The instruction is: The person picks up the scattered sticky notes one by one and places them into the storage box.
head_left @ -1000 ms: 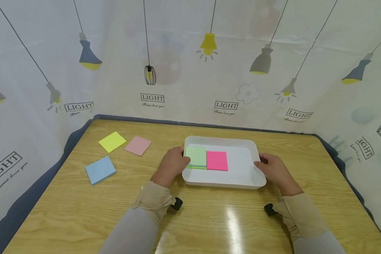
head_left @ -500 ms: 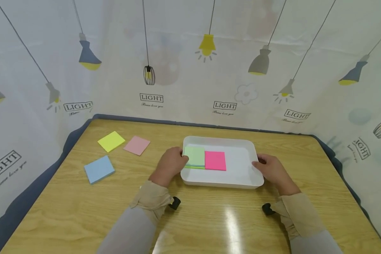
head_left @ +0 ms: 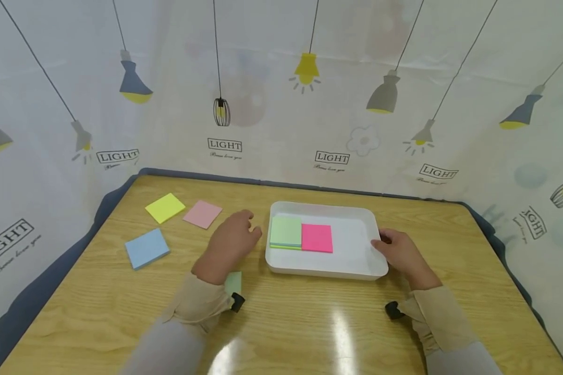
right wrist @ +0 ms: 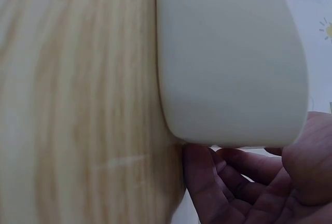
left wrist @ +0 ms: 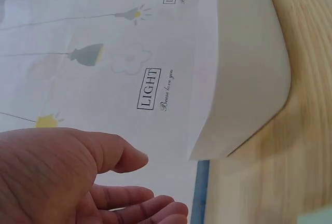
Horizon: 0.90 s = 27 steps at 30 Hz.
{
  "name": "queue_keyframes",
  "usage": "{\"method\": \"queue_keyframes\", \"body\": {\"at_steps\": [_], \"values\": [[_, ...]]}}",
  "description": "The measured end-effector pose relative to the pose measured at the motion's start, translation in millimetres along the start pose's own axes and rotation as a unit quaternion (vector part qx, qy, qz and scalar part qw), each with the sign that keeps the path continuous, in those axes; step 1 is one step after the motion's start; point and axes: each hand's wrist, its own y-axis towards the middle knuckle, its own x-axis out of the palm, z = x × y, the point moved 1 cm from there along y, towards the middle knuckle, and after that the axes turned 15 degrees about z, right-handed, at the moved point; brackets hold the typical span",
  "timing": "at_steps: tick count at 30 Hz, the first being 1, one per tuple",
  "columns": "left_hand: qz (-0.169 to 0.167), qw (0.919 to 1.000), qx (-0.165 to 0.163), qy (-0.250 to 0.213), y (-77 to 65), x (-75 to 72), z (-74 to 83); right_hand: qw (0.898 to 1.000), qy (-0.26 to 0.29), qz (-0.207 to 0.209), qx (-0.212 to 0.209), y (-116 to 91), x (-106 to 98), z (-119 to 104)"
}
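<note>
A white rectangular tray (head_left: 356, 237) sits on the table in the head view. Inside it, at the left, lie a pale green sticky-note pad (head_left: 286, 230) with blue and brighter green layers under it, and a bright pink pad (head_left: 316, 238) beside that. My right hand (head_left: 402, 254) grips the tray's right end, thumb over the rim and fingers against the outer wall (right wrist: 228, 79). Just left of the tray my left hand (head_left: 229, 242) is held with fingers loosely bent and nothing in them. In the left wrist view, a gap separates its thumb from the tray wall (left wrist: 249, 63).
On the wooden table (head_left: 300, 323), left of my left hand, lie a yellow pad (head_left: 165, 208), a dusty pink pad (head_left: 203, 214) and a blue pad (head_left: 147, 248). A pale green note (head_left: 233, 282) lies partly hidden by my left wrist. A lamp-print curtain (head_left: 272, 94) stands behind.
My left hand has let go of the tray's left end and moved left, uncovering the pale green note near its wrist. The right hand keeps its grip on the tray.
</note>
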Motion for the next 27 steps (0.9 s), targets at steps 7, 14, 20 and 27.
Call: {"method": "queue_keyframes", "body": {"at_steps": [7, 14, 20, 27], "values": [[0.007, 0.9982, 0.05, 0.031, -14.5, -26.9, -13.7, 1.0, 0.002, -0.001, 0.0, -2, 1, -5], [-0.009, 0.9938, 0.1, 0.048, -31.2, -30.5, -37.0, 1.0, 0.007, -0.005, 0.015, -1, 4, -3], [-0.05, 0.9762, 0.201, 0.066, -46.5, -22.2, -52.4, 1.0, 0.011, -0.01, 0.026, -1, 4, -3], [-0.134, 0.9623, 0.224, 0.075, -63.8, -18.9, -57.0, 1.0, 0.008, -0.007, 0.018, -3, 0, -5]]}}
